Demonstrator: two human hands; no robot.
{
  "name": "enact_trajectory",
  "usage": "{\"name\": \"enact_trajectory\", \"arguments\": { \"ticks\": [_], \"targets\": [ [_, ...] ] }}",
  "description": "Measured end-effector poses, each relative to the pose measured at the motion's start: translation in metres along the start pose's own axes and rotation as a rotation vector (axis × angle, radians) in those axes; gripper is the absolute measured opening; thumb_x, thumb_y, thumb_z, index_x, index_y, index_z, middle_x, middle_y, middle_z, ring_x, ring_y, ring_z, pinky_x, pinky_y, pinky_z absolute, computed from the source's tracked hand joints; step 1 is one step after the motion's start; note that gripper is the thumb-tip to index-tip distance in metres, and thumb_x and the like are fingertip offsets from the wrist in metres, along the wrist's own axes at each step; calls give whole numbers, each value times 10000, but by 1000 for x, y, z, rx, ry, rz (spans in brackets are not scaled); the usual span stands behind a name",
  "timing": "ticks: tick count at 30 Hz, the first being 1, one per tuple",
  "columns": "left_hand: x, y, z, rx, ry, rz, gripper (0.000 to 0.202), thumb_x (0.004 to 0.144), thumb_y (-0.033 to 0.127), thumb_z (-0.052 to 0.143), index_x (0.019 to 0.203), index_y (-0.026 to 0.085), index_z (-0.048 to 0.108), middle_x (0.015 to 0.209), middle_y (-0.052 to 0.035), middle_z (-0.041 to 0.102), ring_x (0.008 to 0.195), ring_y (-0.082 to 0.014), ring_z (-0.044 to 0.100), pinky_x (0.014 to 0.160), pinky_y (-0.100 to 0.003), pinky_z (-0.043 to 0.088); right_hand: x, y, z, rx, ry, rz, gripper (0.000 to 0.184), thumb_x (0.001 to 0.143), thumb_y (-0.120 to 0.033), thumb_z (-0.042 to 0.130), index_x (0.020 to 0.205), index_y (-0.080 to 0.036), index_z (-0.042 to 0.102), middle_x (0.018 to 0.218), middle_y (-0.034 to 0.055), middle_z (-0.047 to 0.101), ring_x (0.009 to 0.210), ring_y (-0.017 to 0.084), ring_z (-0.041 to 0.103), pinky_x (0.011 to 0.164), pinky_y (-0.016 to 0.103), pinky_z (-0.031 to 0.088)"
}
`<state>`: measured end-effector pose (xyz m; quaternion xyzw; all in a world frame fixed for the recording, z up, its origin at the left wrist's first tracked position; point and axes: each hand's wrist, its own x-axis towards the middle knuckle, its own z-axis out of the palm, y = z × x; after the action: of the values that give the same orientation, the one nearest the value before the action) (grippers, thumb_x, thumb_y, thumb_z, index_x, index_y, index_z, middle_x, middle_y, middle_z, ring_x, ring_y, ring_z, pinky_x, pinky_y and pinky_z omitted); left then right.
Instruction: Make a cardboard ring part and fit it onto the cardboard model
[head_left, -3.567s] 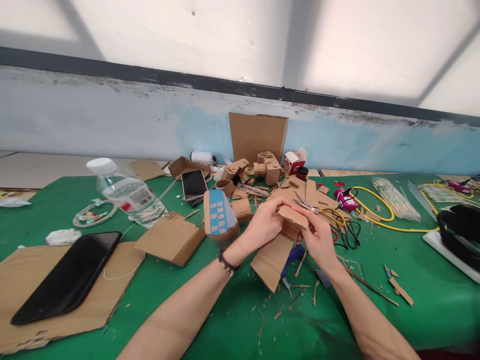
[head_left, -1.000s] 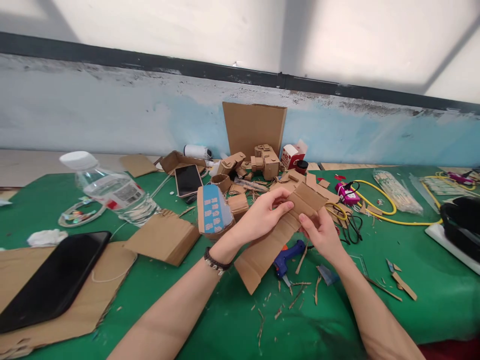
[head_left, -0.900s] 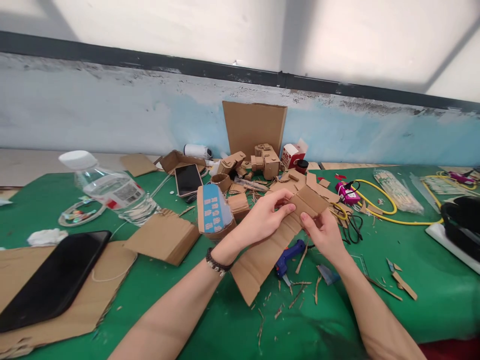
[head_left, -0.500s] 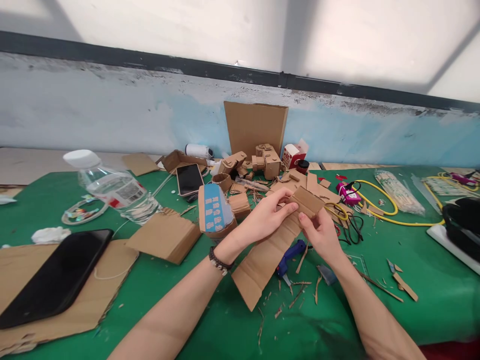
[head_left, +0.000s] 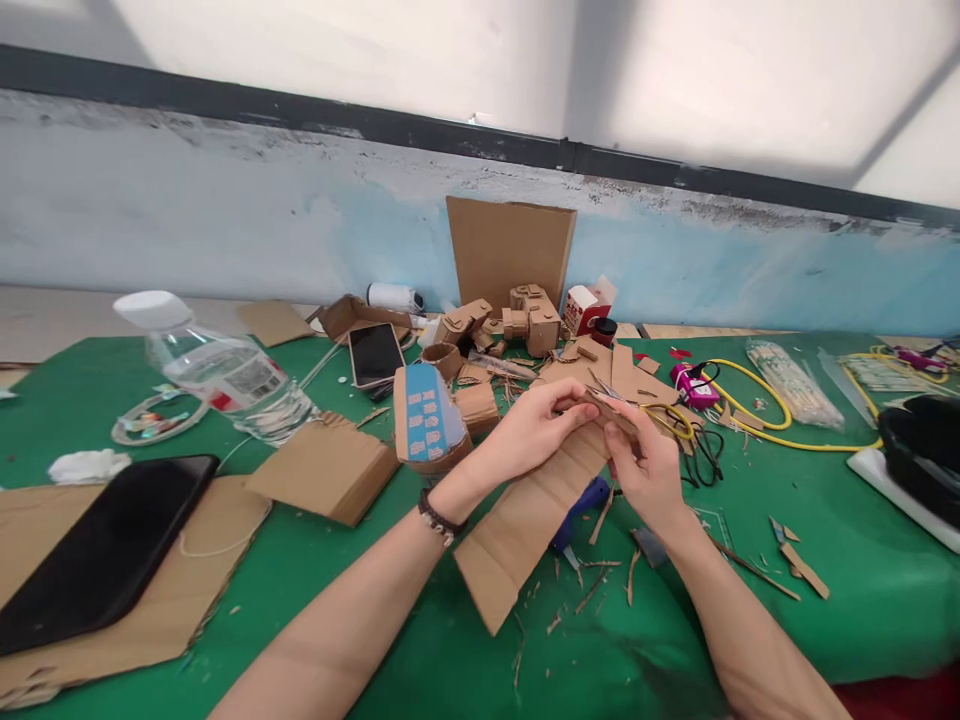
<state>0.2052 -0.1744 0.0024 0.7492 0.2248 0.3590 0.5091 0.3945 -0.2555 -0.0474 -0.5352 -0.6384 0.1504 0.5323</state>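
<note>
A long creased strip of cardboard (head_left: 525, 525) slants through the air over the table, its near end hanging toward me. My left hand (head_left: 544, 425) grips its far end from the left, thumb on top. Opposite it, my right hand (head_left: 641, 455) pinches the same end, where the cardboard bends up between the fingers. Under the strip lies a blue glue gun (head_left: 581, 512), partly hidden by it. Left of my left wrist stands a cardboard piece with a blue printed panel (head_left: 426, 415).
A tilted water bottle (head_left: 225, 370), a stack of cardboard (head_left: 330, 470) and a black tablet-like device (head_left: 112, 550) are at left. Cardboard camera models (head_left: 532, 320) stand behind. A purple power strip (head_left: 694, 387) with yellow cable lies right. Cardboard scraps (head_left: 804, 570) are scattered about.
The far end of the cardboard strip, flat before, is now bent upward between my hands. My right hand has turned and moved its fingers closer to the end. The near end shifted slightly left.
</note>
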Motion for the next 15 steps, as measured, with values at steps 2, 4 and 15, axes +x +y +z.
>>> {"name": "enact_trajectory", "arguments": {
  "ticks": [2, 4, 15],
  "targets": [
    [0, 1, -6, 47, 6, -29, 250, 1107, 410, 599, 1042, 201, 720, 1048, -52, 772, 975, -217, 687, 857, -309, 529, 4, 6, 1, 112, -55, 90, 384, 1099, -575, 619, 1292, -262, 731, 626, -33, 630, 453, 190, 553, 440, 336, 474],
    [0, 2, -10, 80, 44, -33, 240, 1113, 404, 576, 1056, 212, 708, 1031, -43, 759, 945, -208, 675, 842, -306, 526, 7, 10, 1, 188, -66, 143, 382, 1070, -640, 647, 1130, -270, 720, 605, -36, 611, 471, 201, 583, 448, 339, 489],
    [-8, 16, -5, -149, 83, -117, 246, 983, 481, 788, 1080, 256, 774, 1034, -87, 830, 791, -239, 703, 735, -375, 600, 12, -5, -8, 278, -40, 183, 453, 1021, -653, 701, 1270, -274, 692, 745, -25, 666, 545, 178, 617, 488, 308, 567]
  ]
}}
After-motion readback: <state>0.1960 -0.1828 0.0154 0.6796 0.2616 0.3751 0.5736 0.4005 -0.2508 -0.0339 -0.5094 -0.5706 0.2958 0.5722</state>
